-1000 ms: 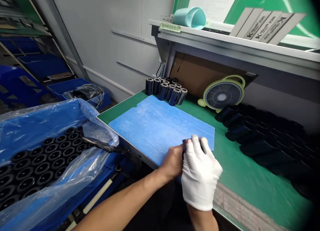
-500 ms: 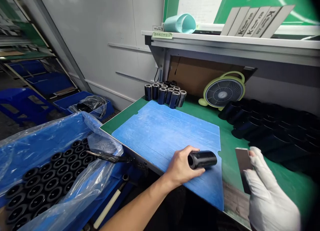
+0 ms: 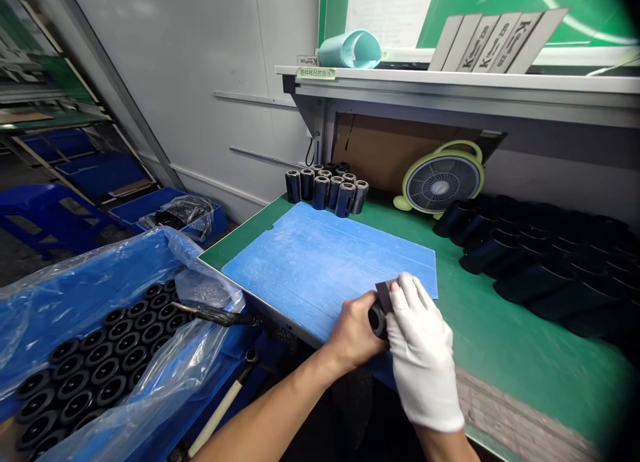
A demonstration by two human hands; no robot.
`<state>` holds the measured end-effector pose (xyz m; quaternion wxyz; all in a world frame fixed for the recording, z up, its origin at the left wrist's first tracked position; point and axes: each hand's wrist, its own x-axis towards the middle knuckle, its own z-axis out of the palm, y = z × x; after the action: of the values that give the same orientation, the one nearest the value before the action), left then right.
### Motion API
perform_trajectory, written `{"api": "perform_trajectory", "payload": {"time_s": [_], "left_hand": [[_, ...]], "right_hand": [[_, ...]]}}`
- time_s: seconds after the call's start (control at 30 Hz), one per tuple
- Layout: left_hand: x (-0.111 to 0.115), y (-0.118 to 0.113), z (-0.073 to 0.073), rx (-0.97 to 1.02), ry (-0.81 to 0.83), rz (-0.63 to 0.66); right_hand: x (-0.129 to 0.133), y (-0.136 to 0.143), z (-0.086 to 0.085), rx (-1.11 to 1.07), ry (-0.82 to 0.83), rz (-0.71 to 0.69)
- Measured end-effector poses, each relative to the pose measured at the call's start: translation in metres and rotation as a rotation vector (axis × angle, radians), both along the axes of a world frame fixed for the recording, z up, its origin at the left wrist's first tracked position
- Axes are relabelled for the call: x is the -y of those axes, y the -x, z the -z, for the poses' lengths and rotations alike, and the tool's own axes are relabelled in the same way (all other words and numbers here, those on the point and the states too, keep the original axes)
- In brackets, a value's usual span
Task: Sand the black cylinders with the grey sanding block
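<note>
At the near edge of the flat, scuffed blue mat (image 3: 315, 269), the bare left hand (image 3: 356, 332) is curled around a glossy black hollow cylinder (image 3: 381, 323), its open end facing left, while the white-gloved right hand (image 3: 423, 352) grips a thin dark-brown rectangular sheet (image 3: 384, 295) against it. To the left, a blue plastic bin (image 3: 45, 285) lined with clear film holds rows of black ring-ended cylinders (image 3: 105, 371). Farther back on the green tabletop (image 3: 505, 342), upright shiny dark tubes (image 3: 321, 192) stand beyond the mat, left of a round lime-green-framed fan (image 3: 443, 181).
</note>
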<state>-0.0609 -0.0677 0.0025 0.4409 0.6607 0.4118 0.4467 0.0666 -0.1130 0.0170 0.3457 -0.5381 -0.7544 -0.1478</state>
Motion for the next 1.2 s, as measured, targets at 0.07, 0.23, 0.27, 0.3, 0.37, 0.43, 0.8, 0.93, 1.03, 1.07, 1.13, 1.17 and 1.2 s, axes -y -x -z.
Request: {"api": "perform_trajectory", "payload": {"time_s": [0.07, 0.23, 0.27, 0.3, 0.37, 0.43, 0.8, 0.93, 1.03, 1.07, 1.13, 1.17, 1.2], "left_hand": [[0.0, 0.0, -0.001, 0.021, 0.022, 0.008], [-0.001, -0.001, -0.001, 0.013, -0.024, 0.042], [-0.001, -0.001, 0.0, 0.011, -0.026, 0.044], [-0.001, -0.001, 0.0, 0.013, -0.02, 0.045], [-0.001, -0.001, 0.001, 0.008, -0.007, 0.043], [-0.002, 0.0, 0.001, -0.002, -0.016, 0.043], [-0.004, -0.001, 0.005, -0.022, 0.012, 0.079], [-0.003, 0.002, 0.0, -0.031, 0.043, 0.072], [-0.003, 0.003, -0.002, -0.017, 0.042, 0.084], [-0.003, 0.003, -0.003, -0.008, 0.044, 0.086], [-0.003, 0.002, -0.002, 0.003, 0.048, 0.088], [-0.003, 0.002, -0.002, 0.005, 0.05, 0.088], [-0.003, 0.002, -0.002, 0.007, 0.051, 0.086]], "right_hand": [[0.003, -0.002, 0.003, 0.057, -0.017, -0.004], [0.008, -0.003, 0.007, -0.03, 0.001, 0.055], [0.008, -0.002, 0.006, -0.021, 0.006, 0.047], [0.008, -0.001, 0.006, 0.02, -0.012, 0.035], [0.01, 0.001, 0.006, 0.073, 0.002, 0.032], [0.013, 0.003, 0.006, 0.037, -0.04, 0.05], [-0.022, -0.024, -0.017, -0.324, 0.031, 0.007], [-0.001, -0.06, -0.018, -0.695, 0.061, 0.24], [0.026, -0.068, -0.008, -0.794, 0.168, 0.375], [0.033, -0.067, -0.003, -0.803, 0.178, 0.373], [0.041, -0.061, 0.006, -0.794, 0.167, 0.337], [0.043, -0.057, 0.01, -0.78, 0.148, 0.313], [0.044, -0.052, 0.015, -0.757, 0.133, 0.287]]}}
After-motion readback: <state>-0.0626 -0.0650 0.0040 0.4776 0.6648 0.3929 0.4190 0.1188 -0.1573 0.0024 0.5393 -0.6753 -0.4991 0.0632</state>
